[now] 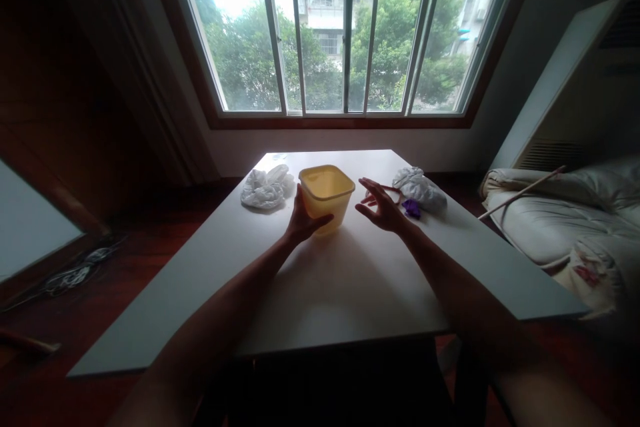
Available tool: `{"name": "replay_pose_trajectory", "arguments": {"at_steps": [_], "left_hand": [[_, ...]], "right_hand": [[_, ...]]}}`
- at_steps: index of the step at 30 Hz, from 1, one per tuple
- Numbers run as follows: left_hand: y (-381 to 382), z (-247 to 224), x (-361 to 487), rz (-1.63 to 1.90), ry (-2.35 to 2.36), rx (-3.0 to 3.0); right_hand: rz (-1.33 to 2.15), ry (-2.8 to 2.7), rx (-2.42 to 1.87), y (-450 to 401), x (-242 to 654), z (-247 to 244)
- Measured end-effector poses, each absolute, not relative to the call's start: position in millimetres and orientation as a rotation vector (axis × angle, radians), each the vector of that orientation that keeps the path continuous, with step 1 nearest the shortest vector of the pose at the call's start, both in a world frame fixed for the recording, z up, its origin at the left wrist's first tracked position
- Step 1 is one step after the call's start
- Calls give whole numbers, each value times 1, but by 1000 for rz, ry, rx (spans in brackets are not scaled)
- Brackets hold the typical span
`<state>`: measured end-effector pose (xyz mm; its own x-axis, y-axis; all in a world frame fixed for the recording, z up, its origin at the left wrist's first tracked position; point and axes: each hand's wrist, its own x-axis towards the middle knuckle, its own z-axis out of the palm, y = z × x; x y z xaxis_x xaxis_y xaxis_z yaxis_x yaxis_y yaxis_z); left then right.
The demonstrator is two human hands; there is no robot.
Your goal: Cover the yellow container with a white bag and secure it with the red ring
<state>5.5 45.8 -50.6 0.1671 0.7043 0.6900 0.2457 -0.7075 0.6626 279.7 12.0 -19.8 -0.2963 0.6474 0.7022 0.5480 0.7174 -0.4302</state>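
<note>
- While cords (83, 274) lay tangled on the floor (150, 247) at far left, a white table (325, 300) occupied the centre, below a window (327, 74).
- Left bag (265, 188): white and crumpled, it lay on the table beside the tub (333, 195).
- Left hand (303, 219): it was clasped about the tub's left side, thumb across the near face.
- Tub: yellow and open-topped, it was upright between the hands; whether its base met the table could not be told.
- Right hand (383, 209): it held nothing; its fingers were spread, near the tub but apart from it.
- Purple thing (411, 208): small, it lay just right of that hand.
- Right bag (424, 190): white and crumpled, it lay just behind the purple thing.
- Sofa (555, 220): pale, it stood at far right, a stick (523, 194) slanting across it.
</note>
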Motion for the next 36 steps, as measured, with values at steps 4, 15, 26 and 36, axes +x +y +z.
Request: {"name": "replay_pose_trajectory", "arguments": {"at_steps": [4, 15, 26, 36], "left_hand": [[33, -44, 17, 1417, 641, 1951], [39, -52, 20, 1200, 636, 1951], [32, -40, 16, 1175, 1008, 2371], [87, -53, -73, 566, 2103, 2262]], "right_hand": [[164, -1936, -852, 5, 266, -18], [151, -1872, -859, -3, 261, -10], [74, -1750, -1035, 11, 273, -15], [-75, -1663, -1020, 26, 287, -24]]}}
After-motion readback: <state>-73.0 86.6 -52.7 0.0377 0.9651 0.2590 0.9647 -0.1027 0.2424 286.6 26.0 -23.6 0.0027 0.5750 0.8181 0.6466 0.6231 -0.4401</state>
